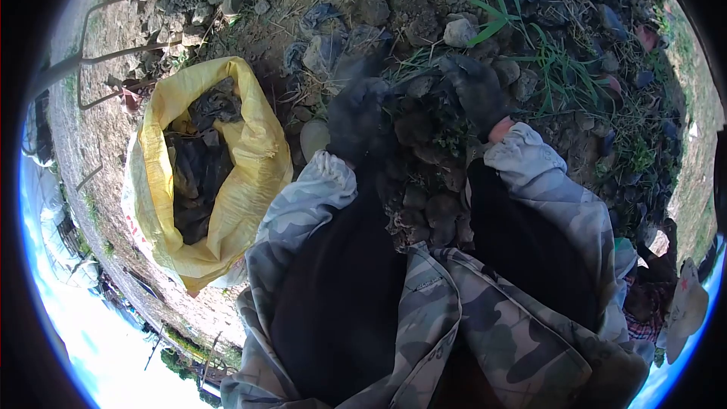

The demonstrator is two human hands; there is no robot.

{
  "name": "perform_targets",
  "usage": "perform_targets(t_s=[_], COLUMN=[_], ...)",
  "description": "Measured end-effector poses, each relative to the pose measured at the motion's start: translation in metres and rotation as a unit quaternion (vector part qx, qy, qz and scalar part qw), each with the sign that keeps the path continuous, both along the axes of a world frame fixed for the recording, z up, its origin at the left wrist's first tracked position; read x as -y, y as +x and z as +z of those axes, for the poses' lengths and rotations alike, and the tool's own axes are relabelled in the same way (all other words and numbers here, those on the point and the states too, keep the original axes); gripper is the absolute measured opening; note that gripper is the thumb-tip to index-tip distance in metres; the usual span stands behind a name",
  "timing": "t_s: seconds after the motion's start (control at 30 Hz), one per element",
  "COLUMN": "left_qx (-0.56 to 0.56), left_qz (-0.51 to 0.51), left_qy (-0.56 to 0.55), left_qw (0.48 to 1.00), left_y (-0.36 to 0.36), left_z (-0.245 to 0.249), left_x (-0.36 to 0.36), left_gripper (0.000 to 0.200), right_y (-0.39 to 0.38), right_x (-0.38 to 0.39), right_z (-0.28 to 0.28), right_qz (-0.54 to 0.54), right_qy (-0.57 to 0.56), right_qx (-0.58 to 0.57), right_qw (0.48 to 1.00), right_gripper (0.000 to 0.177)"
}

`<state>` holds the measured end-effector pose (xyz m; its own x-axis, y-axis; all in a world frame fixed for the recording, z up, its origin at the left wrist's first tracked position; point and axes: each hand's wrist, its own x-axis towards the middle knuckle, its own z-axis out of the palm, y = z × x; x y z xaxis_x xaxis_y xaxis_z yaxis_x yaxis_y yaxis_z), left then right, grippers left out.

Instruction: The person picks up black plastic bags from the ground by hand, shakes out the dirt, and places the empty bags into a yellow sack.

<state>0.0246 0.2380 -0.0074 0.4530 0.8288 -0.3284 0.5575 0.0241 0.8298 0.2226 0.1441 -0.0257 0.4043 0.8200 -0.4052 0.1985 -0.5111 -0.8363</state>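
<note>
My left hand (360,110), in a dark glove, is low over the stony soil in front of my knees, and motion smears its fingers. To its right, my right hand (477,91), gloved too, reaches forward beside grass and stones; whether it holds anything is too dark to make out. Dirty plastic scraps (322,23) lie on the ground just beyond my left hand. An open yellow sack (261,140) with dark, crumpled material (201,182) inside stands to the left of my left hand.
A metal fork-like tool (79,60) lies at the far left. Stones (460,32) and green grass (556,60) cover the ground ahead. Another person in a light hat (685,307) is at the lower right.
</note>
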Motion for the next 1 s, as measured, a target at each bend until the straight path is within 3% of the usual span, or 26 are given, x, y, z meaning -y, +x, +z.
perform_targets(t_s=[0.07,0.1,0.13,0.17,0.2,0.27,0.3,0.37,0.4,0.47,0.53,0.6,0.7,0.73,0.77,0.8,0.83,0.87,0.93,0.97,1.0], left_qx=[0.046,0.091,0.092,0.137,0.181,0.195,0.207,0.192,0.175,0.19,0.206,0.302,0.268,0.255,0.238,0.207,0.171,0.167,0.128,0.126,0.131], left_qz=[0.031,0.064,0.066,0.117,0.165,0.158,0.15,0.157,0.163,0.16,0.158,0.126,0.066,-0.01,-0.086,-0.18,-0.273,-0.273,-0.298,-0.298,-0.232], left_qy=[-0.012,-0.025,-0.026,-0.071,-0.115,-0.102,-0.092,-0.129,-0.166,-0.171,-0.176,-0.101,-0.054,-0.002,0.05,0.123,0.193,0.196,0.024,0.025,0.094], left_qw=[0.998,0.994,0.993,0.981,0.963,0.963,0.962,0.96,0.957,0.953,0.95,0.94,0.96,0.967,0.966,0.954,0.927,0.927,0.946,0.946,0.959], left_y=[-0.002,-0.004,-0.008,-0.01,-0.011,-0.013,-0.013,-0.01,-0.006,0.002,0.012,0.024,0.041,0.046,0.05,0.05,0.047,0.044,0.039,0.034,0.025], left_z=[-0.01,-0.015,-0.02,-0.017,-0.015,-0.027,-0.027,-0.015,-0.005,0.005,0.017,0.03,0.027,0.027,0.028,0.009,-0.009,-0.004,0.009,0.009,0.009], left_x=[-0.006,-0.009,-0.008,-0.009,-0.01,-0.012,-0.012,-0.02,-0.026,-0.035,-0.043,-0.045,-0.037,-0.028,-0.017,-0.003,0.008,0.01,0.013,0.01,0.002], left_gripper=[0.022,0.024,0.024,0.027,0.032,0.032,0.033,0.032,0.032,0.03,0.029,0.03,0.028,0.027,0.026,0.023,0.023,0.023,0.023,0.023,0.023], right_y=[-0.001,0.003,0.006,0.007,0.008,0.008,0.009,0.019,0.022,0.025,0.028,0.029,0.023,0.01,-0.001,-0.006,-0.011,-0.013,-0.011,-0.01,-0.011], right_x=[0.002,0.001,0.001,0.001,0.001,0.006,0.006,0.002,0.002,0.003,-0.007,-0.01,-0.015,-0.015,-0.015,-0.014,-0.013,-0.012,0.001,0.006,0.011], right_z=[-0.019,-0.021,-0.023,-0.022,-0.021,-0.018,-0.004,0.02,0.017,0.008,0.023,0.028,0.025,0.024,0.024,0.024,0.024,0.021,-0.003,-0.006,-0.007], right_qz=[0.004,0.006,-0.15,-0.292,-0.29,-0.203,-0.202,-0.214,-0.213,-0.086,-0.125,-0.164,-0.214,-0.159,-0.1,-0.097,-0.158,-0.203,-0.161,-0.157,-0.151], right_qy=[0.145,0.146,0.105,0.053,0.053,0.216,0.214,0.067,0.068,0.137,0.115,0.093,0.116,0.156,0.191,0.196,0.132,0.052,0.041,0.039,0.037], right_qx=[0.197,0.2,-0.065,-0.325,-0.325,-0.158,-0.159,-0.369,-0.368,-0.177,-0.229,-0.28,-0.342,-0.165,0.019,0.016,-0.285,-0.557,-0.562,-0.532,-0.501], right_qw=[0.97,0.969,0.981,0.898,0.899,0.942,0.942,0.902,0.902,0.971,0.958,0.941,0.908,0.961,0.976,0.976,0.936,0.804,0.81,0.831,0.851], right_gripper=[0.015,0.015,0.016,0.017,0.017,0.02,0.02,0.023,0.023,0.023,0.022,0.021,0.026,0.025,0.023,0.023,0.024,0.026,0.027,0.027,0.026])
